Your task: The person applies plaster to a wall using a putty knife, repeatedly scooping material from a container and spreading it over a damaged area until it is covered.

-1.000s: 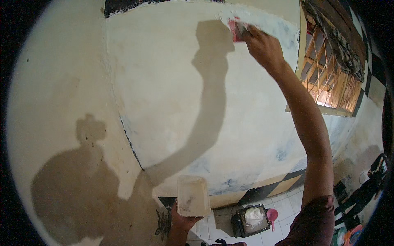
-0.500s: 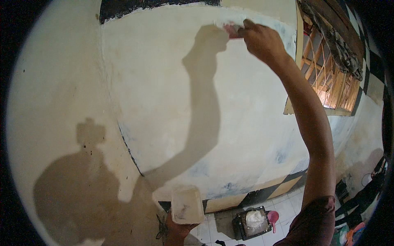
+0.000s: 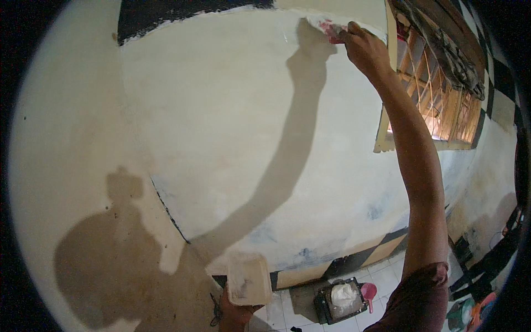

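Observation:
High on the whitish wall [image 3: 221,122], my right hand [image 3: 369,52] grips a small red scraper [image 3: 331,32] smeared with white. Its far edge lies at the wall, just below the upper border and left of the window. Fingers cover much of the tool. Low down in front of me, my left hand [image 3: 237,314] supports a cream rectangular plastic tub [image 3: 249,279] from below. Thin pale residue coats the inside of the tub. My arm casts a long shadow across the wall.
A wooden window with bars [image 3: 437,105] and a dark draped cloth [image 3: 462,66] is at upper right. On the tiled floor stand a black box-like stand [image 3: 326,312] bearing a white lump [image 3: 344,295], and a pink dipper [image 3: 368,290]. Dark checks [image 3: 354,263] line the wall's foot.
My right hand and the red scraper have moved right along the wall's upper part, closer to the window. The left hand still holds the tub low down. The view has shifted slightly.

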Action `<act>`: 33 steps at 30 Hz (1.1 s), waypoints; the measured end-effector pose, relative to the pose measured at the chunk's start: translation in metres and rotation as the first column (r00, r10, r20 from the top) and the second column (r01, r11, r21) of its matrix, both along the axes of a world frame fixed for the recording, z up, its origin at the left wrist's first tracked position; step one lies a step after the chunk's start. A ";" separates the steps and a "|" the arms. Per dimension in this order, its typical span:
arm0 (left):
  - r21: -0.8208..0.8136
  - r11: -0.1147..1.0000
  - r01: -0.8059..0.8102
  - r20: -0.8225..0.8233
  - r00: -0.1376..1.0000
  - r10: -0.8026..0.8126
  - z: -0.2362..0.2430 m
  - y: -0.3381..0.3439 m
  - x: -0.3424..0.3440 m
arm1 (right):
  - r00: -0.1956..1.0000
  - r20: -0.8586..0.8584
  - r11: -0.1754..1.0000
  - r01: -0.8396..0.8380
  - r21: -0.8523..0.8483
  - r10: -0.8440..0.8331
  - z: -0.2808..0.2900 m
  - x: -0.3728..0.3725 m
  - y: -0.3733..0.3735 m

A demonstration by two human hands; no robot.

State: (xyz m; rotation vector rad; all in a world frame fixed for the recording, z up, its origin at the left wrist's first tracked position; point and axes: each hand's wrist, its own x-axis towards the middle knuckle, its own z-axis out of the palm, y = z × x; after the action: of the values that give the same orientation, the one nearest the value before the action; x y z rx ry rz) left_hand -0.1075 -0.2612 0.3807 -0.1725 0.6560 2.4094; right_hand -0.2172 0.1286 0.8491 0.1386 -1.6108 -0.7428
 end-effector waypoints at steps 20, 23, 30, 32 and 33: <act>0.391 0.919 0.045 -0.005 0.999 -0.047 -0.041 0.033 0.002 | 0.996 -0.011 0.995 -0.093 -0.026 0.092 -0.027 0.022 0.063; 0.450 0.892 0.039 0.089 0.992 -0.088 0.006 0.043 0.018 | 0.997 0.028 0.992 -0.076 0.099 0.073 -0.017 -0.007 0.090; 0.317 0.947 -0.046 0.010 0.999 0.046 0.003 0.044 0.032 | 0.957 0.290 0.997 -0.007 -0.072 0.028 -0.082 0.034 0.077; 0.223 0.971 -0.088 -0.011 0.996 0.092 -0.048 0.031 0.017 | 0.944 0.302 0.961 -0.049 -0.272 0.134 -0.065 0.054 0.066; 0.191 0.978 -0.086 -0.011 0.996 0.090 -0.070 0.030 0.010 | 0.967 0.236 0.946 -0.020 -0.322 0.101 -0.054 0.056 0.072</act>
State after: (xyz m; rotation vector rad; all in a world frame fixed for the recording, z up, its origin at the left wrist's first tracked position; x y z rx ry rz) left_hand -0.0970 -0.2316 0.3109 -0.1000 0.4306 2.5454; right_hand -0.1612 0.2003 0.7950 0.0481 -1.9370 -0.4200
